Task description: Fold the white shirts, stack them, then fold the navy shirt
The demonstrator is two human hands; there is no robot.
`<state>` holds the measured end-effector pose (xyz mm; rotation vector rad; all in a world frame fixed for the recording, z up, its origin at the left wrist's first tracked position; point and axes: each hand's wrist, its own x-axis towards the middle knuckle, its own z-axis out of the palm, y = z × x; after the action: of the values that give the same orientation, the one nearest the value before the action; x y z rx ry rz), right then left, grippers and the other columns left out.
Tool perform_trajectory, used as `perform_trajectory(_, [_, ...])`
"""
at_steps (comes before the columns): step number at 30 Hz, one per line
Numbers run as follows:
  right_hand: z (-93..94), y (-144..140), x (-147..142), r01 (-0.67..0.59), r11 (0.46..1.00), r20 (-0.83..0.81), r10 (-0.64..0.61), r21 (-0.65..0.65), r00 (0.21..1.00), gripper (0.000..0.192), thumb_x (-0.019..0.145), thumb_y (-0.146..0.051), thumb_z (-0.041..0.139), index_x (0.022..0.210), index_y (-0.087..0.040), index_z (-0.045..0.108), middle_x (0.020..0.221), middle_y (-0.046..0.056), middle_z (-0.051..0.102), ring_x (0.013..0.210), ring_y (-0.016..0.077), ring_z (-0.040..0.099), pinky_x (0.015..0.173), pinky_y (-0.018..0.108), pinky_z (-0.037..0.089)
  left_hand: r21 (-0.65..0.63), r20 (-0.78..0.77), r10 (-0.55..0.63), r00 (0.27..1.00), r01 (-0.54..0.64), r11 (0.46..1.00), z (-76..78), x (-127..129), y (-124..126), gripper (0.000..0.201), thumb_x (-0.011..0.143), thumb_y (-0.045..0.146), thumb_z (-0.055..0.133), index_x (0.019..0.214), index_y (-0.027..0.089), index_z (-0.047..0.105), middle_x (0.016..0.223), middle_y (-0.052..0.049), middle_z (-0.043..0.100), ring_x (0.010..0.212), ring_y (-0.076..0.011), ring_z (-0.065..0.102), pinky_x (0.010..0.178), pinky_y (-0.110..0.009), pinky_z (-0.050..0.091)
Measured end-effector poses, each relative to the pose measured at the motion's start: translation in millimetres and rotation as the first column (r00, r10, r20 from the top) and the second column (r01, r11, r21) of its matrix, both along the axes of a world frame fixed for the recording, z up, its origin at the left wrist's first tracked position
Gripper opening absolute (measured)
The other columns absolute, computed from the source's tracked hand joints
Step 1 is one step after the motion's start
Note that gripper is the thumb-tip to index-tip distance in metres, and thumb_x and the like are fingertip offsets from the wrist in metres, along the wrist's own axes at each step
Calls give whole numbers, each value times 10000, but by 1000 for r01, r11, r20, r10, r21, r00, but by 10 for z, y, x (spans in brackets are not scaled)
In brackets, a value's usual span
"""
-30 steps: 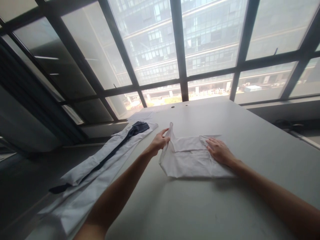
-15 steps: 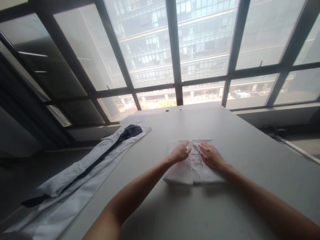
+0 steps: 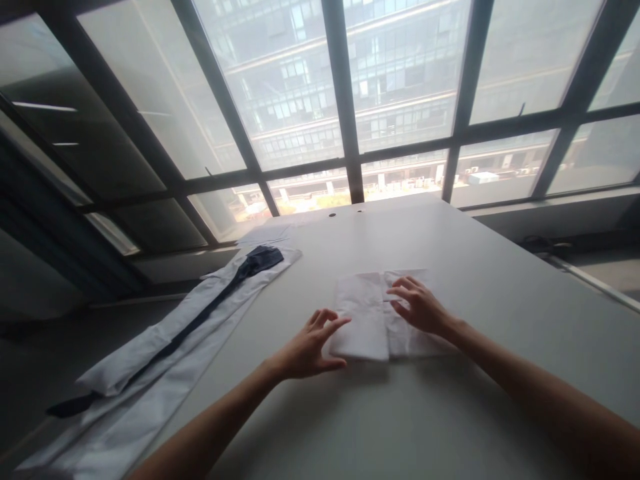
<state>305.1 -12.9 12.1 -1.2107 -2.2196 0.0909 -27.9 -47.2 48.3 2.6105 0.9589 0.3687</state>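
A folded white cloth garment (image 3: 363, 327) lies flat on the white table (image 3: 300, 427), with a seam or gap running down its middle. By its left edge is my left hand (image 3: 315, 343), fingers apart and thumb stretched toward the near left corner; whether it touches the cloth I cannot tell. Over the right half hovers or rests my right hand (image 3: 417, 305), fingers spread and slightly curled, gripping nothing. Its palm side hides part of the right panel.
Along the table's left edge lies a long white garment (image 3: 145, 353) with a dark navy strip of cloth (image 3: 215, 303) on it, partly hanging over. White papers (image 3: 265, 233) lie behind it. Large windows (image 3: 400, 80) stand beyond the far edge.
My left hand has moved left and nearer, off the cloth's middle to its left edge. My right hand has lifted from lying flat, its fingers now curled. The view has shifted slightly.
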Motion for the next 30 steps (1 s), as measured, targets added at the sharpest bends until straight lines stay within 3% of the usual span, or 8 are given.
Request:
perform_trajectory(3, [180,-264,-238,-301,953,98,304,-42,948,309,918,-429,656,1159,-240,699,1110,96,671,1060,265,585,981,435,449,11,35,81,996,-81,997,-155,-59,-176,689,800,390,795,1418,273,514,1202,-101,587,1129,-287,529,1031,-453,455])
perform_trajectory(5, [228,-401,-395,-419,904,172,428,-87,887,361,842,-468,744,1113,-237,683,1058,77,667,994,255,576,944,428,441,3,93,172,981,-173,985,-297,-31,-222,524,813,233,711,1308,246,539,1047,-57,596,992,-246,559,929,-387,485])
perform_trajectory(8, [204,-479,-516,-464,878,224,479,-120,848,171,846,-291,721,990,-224,658,990,51,665,939,224,558,900,378,423,-24,155,280,947,-280,960,-469,57,-233,532,714,59,584,1212,236,518,918,-6,562,855,-202,563,814,-318,484])
perform_trajectory(11, [156,-456,-489,-454,880,217,474,-141,853,148,820,-117,642,930,-215,631,935,34,655,912,197,548,867,333,408,-25,140,268,953,-267,963,-531,121,-236,589,647,8,521,1188,239,507,968,-16,570,875,-201,568,800,-305,484])
perform_trajectory(18, [188,-471,-401,-486,865,282,501,-124,818,135,840,-92,608,899,-211,631,892,32,632,875,194,524,817,325,389,153,31,65,997,-69,986,-452,8,-203,433,755,36,590,1131,247,631,1050,-54,604,1003,-232,555,927,-353,482])
perform_trajectory(23, [219,-525,-420,-463,870,316,494,-172,810,107,843,-99,614,842,-206,622,856,29,632,830,187,543,761,325,371,164,-18,-53,998,55,985,-287,-59,-199,274,915,240,649,1186,271,678,1043,-56,627,990,-224,578,956,-376,484])
perform_trajectory(27, [257,-533,-416,-453,864,258,500,-222,827,136,874,-258,675,771,-209,601,804,14,635,794,180,572,769,319,387,218,58,6,998,-19,976,-125,40,19,222,1008,244,522,1154,241,690,1064,-68,664,1012,-219,603,968,-382,492])
perform_trajectory(30, [275,-540,-439,-389,910,252,413,-140,875,254,986,-328,560,767,-204,600,799,25,634,778,178,573,785,332,398,283,117,48,992,-79,956,-89,247,398,290,1022,193,461,1228,229,662,1174,-76,670,1103,-219,608,1013,-389,484])
